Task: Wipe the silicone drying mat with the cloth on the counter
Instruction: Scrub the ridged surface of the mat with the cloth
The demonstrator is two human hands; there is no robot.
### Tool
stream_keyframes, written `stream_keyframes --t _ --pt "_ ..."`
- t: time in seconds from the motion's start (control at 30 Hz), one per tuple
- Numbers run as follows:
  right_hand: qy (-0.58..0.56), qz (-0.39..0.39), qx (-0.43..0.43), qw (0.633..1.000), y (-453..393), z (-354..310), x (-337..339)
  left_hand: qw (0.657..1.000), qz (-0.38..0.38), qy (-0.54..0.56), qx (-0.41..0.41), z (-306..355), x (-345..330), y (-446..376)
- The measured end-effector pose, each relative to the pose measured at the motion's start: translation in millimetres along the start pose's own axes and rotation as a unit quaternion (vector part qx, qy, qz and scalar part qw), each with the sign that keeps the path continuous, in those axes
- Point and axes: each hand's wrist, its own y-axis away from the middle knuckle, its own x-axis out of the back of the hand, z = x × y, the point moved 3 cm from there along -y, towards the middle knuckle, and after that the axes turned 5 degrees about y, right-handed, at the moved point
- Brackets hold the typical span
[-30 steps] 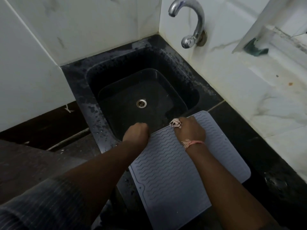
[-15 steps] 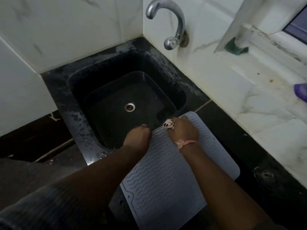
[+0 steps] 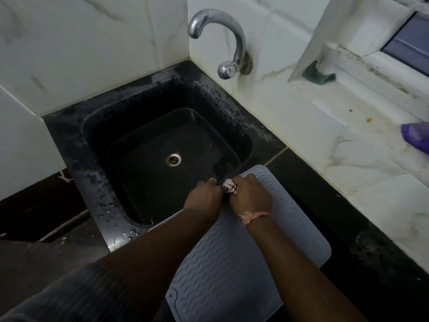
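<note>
A square black stone sink [image 3: 97, 145] with a round metal drain [image 3: 173, 159] sits in the far left corner of the dark counter [image 3: 308, 182], its rim speckled with water drops. Above its far right corner a curved chrome tap [image 3: 232, 43] comes out of the white marble-look wall tiles [image 3: 92, 43].

The left hand [image 3: 204, 197] is at the near right edge of the sink, fingers curled into a fist over the far left corner of the grey wavy-ribbed silicone drying mat [image 3: 243, 263]; whether it grips the mat's edge or the cloth cannot be told. Touching it on the right, the right hand [image 3: 251, 197] clenches a bunched white cloth with dark markings [image 3: 229, 187], which pokes out between the two hands at the mat's far edge. A pink thread band [image 3: 254, 216] circles the right wrist.

The mat lies flat on the counter just right of the sink, its far left corner overlapping the sink rim.

On the white ledge [image 3: 348, 126] to the right, a dark green scrub pad [image 3: 319, 75] rests at the far end against the window frame, and a purple object [image 3: 416, 138] shows at the right edge.
</note>
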Motion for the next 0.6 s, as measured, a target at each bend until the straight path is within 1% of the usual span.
stream_keyframes --t 0.07,0.13,0.2,0.27,0.33,0.43,0.5,0.53,0.6 --pt "0.025 0.002 -0.012 1.0 -14 11 3 1.0 -0.008 -0.02 -0.006 0 1 -2" --pt "0.018 -0.006 -0.032 0.999 -27 27 8 0.999 -0.041 -0.02 0.0 3 4 -5" --pt "0.006 -0.012 -0.07 0.997 -38 45 13 0.998 -0.068 -0.012 0.003 6 6 -7" --pt "0.004 -0.013 -0.105 0.994 -47 58 18 0.997 -0.08 -0.01 0.007 7 8 -9" --pt "-0.009 -0.007 -0.12 0.993 -50 59 21 0.996 -0.082 -0.009 0.017 9 10 -10" --pt "-0.038 0.007 -0.1 0.994 -42 47 17 0.999 -0.043 -0.005 0.024 19 14 -15" --pt "-0.038 0.006 -0.063 0.997 -34 36 11 1.0 -0.009 0.018 -0.001 30 13 -22" --pt "-0.034 -0.001 -0.048 0.998 -31 32 8 0.999 -0.011 0.029 -0.011 35 12 -25" --pt "-0.045 -0.009 -0.053 0.998 -29 30 5 0.999 -0.035 0.028 -0.018 41 8 -31"
